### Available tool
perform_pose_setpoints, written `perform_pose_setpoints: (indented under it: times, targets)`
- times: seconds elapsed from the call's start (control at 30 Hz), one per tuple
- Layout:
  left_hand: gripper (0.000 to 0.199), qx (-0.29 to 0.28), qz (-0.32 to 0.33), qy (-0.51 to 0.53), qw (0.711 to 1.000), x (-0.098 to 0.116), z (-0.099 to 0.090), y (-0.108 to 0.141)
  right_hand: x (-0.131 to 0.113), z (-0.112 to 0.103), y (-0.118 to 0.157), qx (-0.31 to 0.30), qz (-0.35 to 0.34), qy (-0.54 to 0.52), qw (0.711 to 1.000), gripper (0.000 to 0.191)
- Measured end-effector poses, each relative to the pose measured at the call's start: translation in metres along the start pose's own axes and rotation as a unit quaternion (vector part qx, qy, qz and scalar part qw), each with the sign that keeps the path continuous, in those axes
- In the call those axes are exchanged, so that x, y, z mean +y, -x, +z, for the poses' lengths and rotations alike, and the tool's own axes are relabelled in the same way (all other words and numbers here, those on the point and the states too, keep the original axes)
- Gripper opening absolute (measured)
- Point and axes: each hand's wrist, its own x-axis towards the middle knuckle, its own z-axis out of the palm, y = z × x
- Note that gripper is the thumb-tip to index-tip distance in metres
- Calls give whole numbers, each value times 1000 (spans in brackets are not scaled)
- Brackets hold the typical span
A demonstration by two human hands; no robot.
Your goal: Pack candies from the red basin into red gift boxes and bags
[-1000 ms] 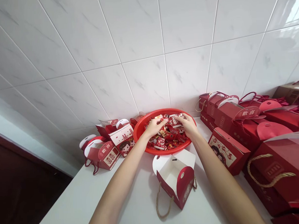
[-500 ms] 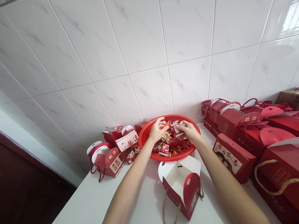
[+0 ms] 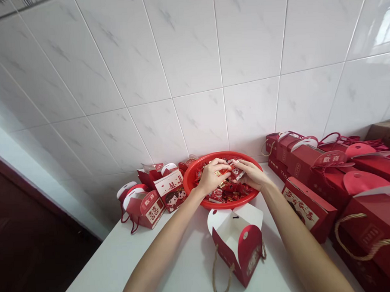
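Observation:
Both hands are together over a red plastic basket [image 3: 191, 180] full of wrapped candies [image 3: 218, 193]. My left hand [image 3: 214, 176] has its fingers closed in a pinch on red wrapped candy, mostly hidden by the fingertips. In my right hand [image 3: 252, 174] is a dark red candy packet [image 3: 238, 173] with a white patterned edge, gripped between thumb and fingers. The left fingertips meet this packet's near side. Just in front of the basket, between my forearms, stands an open red gift box [image 3: 230, 250] with a white inside and rope handles.
Small red and white gift boxes [image 3: 149, 208] stand left of the basket. Larger red boxes [image 3: 307, 160] with cord handles crowd the right side, one with a printed couple [image 3: 305, 205] nearest my right forearm. A tiled wall [image 3: 200, 120] rises behind the white table [image 3: 100, 270].
My left hand has moved right, and its fingers now meet the packet in my right hand. The right hand has turned and closed further around the packet. The view has shifted slightly.

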Motion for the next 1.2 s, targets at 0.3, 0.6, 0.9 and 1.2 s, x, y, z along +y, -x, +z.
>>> perform_pose_setpoints:
  times: [0.3, 0.6, 0.9, 1.2]
  targets:
    - [28, -39, -3, 62, 997, 44, -24, 22, -32, 8, 29, -58, 0, 81, 995, 45]
    - [21, -180, -67, -13, 981, 111, -48, 75, -62, 18, 73, -203, -22, 396, 895, 26]
    - [25, -161, -157, -130, 966, 115, -54, 113, -59, 32, 78, -271, 16, 454, 848, 24]
    - [30, -143, -237, -48, 960, 105, -47, 131, -54, 43, 73, -298, -14, 566, 769, 16]
